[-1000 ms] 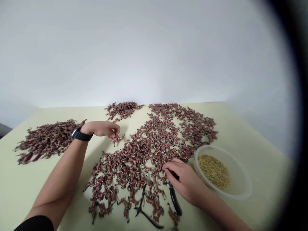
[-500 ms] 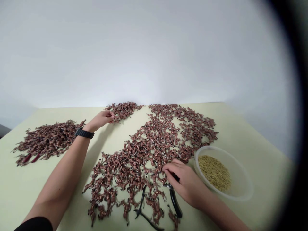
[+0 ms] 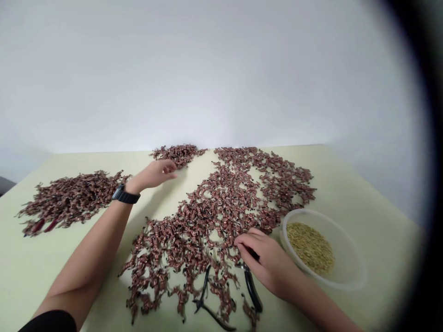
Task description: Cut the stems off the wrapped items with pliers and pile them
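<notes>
My left hand (image 3: 157, 175), with a black watch (image 3: 126, 194) on its wrist, hovers in front of the back pile of small brown animal-shaped figures (image 3: 178, 154). Its thumb and fingers are apart, and nothing shows between them. My right hand (image 3: 259, 256) rests at the near right side of a wide spread of the same figures (image 3: 204, 216). Its fingers are curled together; what they hold, if anything, is hidden. Just below it lies a tool's black handle (image 3: 252, 290). A black pair of pliers (image 3: 202, 303) lies spread among the nearest figures.
A translucent round bowl (image 3: 349, 263) holding yellowish-green small pieces (image 3: 309, 246) stands right of my right hand. On the left, another heap of brown figures (image 3: 74, 198) has two dark red handles (image 3: 44, 225) at its front. A pale wall (image 3: 221, 83) closes off the table's back.
My left hand has shifted right and slightly toward me, off the edge of the back pile, and its fingers have spread. My right hand has stayed in place.
</notes>
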Available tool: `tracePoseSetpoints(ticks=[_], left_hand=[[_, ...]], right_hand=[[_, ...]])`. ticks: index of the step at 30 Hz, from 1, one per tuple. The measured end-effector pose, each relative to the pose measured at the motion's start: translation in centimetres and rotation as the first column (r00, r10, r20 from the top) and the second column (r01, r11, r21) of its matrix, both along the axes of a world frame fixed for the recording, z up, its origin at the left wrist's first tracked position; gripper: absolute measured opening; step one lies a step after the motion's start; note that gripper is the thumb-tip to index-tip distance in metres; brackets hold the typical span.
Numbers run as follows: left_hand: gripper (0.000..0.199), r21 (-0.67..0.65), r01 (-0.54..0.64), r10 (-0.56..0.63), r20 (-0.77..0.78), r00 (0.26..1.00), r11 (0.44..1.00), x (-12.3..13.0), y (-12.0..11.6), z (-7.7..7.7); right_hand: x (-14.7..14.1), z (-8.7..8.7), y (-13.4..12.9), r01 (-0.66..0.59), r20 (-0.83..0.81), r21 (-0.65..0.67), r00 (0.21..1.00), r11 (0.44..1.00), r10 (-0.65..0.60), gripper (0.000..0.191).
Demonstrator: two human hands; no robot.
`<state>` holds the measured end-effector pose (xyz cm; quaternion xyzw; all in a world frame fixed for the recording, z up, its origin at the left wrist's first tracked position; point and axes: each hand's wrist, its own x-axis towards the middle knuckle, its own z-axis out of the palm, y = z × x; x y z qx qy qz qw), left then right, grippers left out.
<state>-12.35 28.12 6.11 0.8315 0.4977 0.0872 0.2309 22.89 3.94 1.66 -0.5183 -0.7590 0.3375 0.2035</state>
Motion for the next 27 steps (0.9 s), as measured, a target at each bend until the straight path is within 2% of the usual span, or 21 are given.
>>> tracePoseSetpoints(ticks=[1, 3, 4, 5, 9, 12, 15, 20, 25, 27], left_hand=[[0.039, -0.146, 0.149, -0.152, -0.008, 0.988, 0.978, 0.8, -0.8, 0.7], [0.043, -0.384, 0.369, -0.378, 0.054, 0.924, 0.847, 2.4, -2.4, 1.6], [0.046, -0.438, 0.42, -0.433, 0.077, 0.898, 0.795, 3.0, -3.1, 1.8], [0.046, -0.457, 0.434, -0.455, 0.071, 0.888, 0.777, 3.6, -3.6, 1.8], [0.043, -0.437, 0.402, -0.461, -0.033, 0.887, 0.805, 4.5, -4.3, 0.8], [0.043, -0.445, 0.397, -0.462, -0.044, 0.886, 0.803, 4.7, -4.3, 0.3], [0.045, -0.442, 0.435, -0.482, 0.007, 0.876, 0.785, 4.8, -4.4, 0.3], [0.033, -0.444, 0.444, -0.488, 0.018, 0.873, 0.778, 5.1, -4.6, 0.6], [0.049, -0.449, 0.413, -0.468, -0.013, 0.884, 0.792, 5.1, -4.7, 0.3], [0.046, -0.442, 0.416, -0.465, -0.002, 0.885, 0.794, 5.1, -4.6, 0.2]], right_hand=[[0.0, 0.0, 0.0, -0.001, 0.002, -0.001, 1.0, 1.0, 0.001, 0.022], [0.1, -0.1, 0.0, 0.002, 0.005, -0.003, 1.0, 1.0, -0.002, 0.022], [0.1, -0.1, 0.0, 0.003, 0.005, -0.004, 1.0, 1.0, -0.003, 0.022], [0.1, -0.1, 0.0, 0.003, 0.004, -0.004, 1.0, 1.0, -0.003, 0.022], [0.1, 0.1, 0.1, 0.003, 0.001, -0.003, 1.0, 1.0, -0.003, 0.022], [0.0, 0.2, 0.0, 0.003, 0.001, -0.007, 1.0, 1.0, -0.003, 0.023], [0.0, 0.2, 0.1, 0.005, 0.004, -0.002, 1.0, 1.0, -0.005, 0.023], [0.0, 0.2, 0.1, 0.005, 0.009, -0.001, 1.0, 1.0, -0.005, 0.022], [-0.1, 0.2, 0.1, -0.006, 0.016, 0.016, 1.0, 1.0, 0.005, 0.022], [-0.1, 0.2, 0.1, -0.001, 0.016, 0.015, 1.0, 1.0, 0.001, 0.022]])
